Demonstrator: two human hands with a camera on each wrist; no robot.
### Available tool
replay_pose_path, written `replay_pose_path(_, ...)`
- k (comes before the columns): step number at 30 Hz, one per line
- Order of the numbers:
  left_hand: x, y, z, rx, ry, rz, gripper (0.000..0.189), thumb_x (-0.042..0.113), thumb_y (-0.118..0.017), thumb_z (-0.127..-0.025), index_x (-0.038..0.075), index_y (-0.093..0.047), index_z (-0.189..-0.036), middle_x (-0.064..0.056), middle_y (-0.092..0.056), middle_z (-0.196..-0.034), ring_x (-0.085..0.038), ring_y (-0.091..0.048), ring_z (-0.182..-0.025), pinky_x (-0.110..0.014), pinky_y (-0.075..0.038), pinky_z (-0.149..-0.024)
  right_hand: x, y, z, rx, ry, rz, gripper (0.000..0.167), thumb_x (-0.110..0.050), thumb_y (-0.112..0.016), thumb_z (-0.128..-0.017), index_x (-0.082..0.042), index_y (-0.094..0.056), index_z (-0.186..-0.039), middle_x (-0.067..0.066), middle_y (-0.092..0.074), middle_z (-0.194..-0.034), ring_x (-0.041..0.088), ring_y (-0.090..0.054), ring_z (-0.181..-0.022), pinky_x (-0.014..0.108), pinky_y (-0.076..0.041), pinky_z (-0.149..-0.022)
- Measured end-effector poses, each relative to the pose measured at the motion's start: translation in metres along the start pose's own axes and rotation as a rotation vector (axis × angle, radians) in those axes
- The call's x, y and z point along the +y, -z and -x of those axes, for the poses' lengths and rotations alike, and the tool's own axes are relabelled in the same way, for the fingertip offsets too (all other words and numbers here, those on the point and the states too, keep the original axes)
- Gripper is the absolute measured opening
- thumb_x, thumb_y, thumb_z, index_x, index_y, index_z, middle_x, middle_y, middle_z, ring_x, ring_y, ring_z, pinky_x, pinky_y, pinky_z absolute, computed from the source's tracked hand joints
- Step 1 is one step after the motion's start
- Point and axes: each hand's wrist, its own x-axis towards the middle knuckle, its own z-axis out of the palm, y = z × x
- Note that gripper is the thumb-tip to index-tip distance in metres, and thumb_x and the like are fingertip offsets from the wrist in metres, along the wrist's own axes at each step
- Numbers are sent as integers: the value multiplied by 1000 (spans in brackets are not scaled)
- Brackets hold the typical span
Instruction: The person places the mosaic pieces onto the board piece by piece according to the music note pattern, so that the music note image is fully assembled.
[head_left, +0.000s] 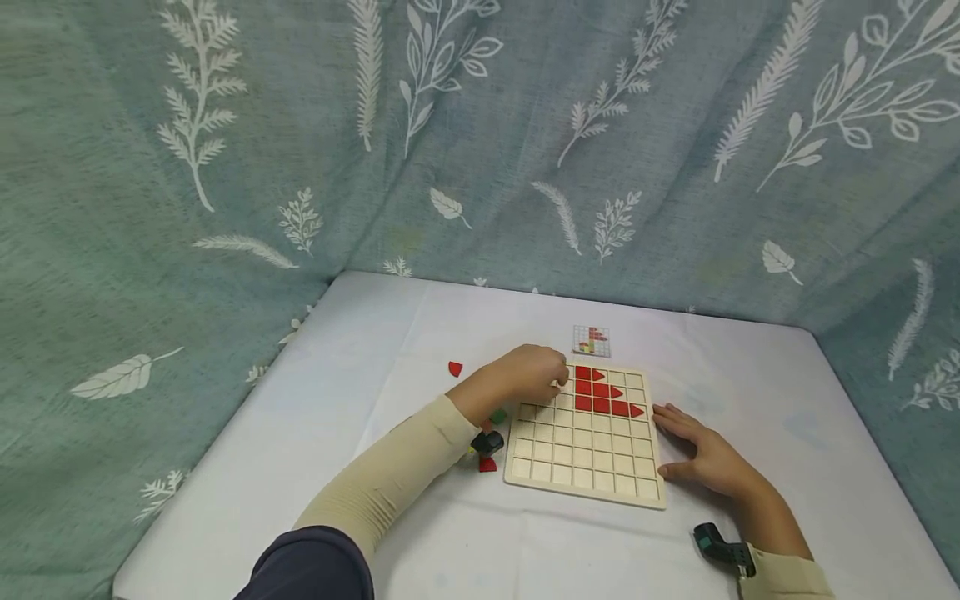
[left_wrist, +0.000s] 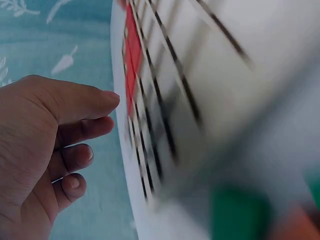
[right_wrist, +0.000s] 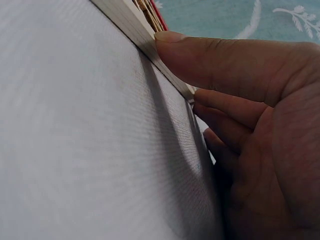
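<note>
A pale wooden grid board lies on the white table, with three rows of red tiles in its upper part. Above its upper left squares is my left hand, fingers curled inward. In the left wrist view the thumb hides the index finger, and no tile shows at the tips. My right hand rests at the board's right side. Its thumb and extended fingers touch the board's edge in the right wrist view.
A small printed card showing a coloured grid picture lies beyond the board. One red piece lies left of the left forearm. Another red piece and a green piece lie beside the board's left edge, partly behind the wrist camera.
</note>
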Motion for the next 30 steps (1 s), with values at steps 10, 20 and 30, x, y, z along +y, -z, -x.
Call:
replay_pose_path(10, -30, -9, 59, 0, 87, 36, 16, 21, -65, -91, 18, -75, -103, 8, -62, -97, -6, -57, -81, -28, -49, -75, 0, 0, 4, -9, -24, 9, 89, -30, -84, -68, -3, -46, -144, 14, -31, -155, 40, -17, -143, 68, -15, -104)
replay_pose_path(20, -57, -19, 93, 33, 169, 39, 21, 19, -63, -89, 17, -76, -106, 6, -64, -98, -8, -59, -83, -30, -50, -78, -2, -1, 4, -21, -30, -5, 92, -34, -84, -69, -3, -43, -145, 13, -28, -156, 40, -15, -144, 69, -14, -104)
replay_pose_path(30, -67, -23, 126, 34, 251, 127, 20, 23, -65, -88, 17, -77, -103, 8, -64, -96, -8, -58, -82, -29, -49, -80, -5, -1, 3, -20, -4, -10, 92, -32, -84, -70, -3, -43, -146, 12, -29, -156, 39, -15, -144, 69, -14, -104)
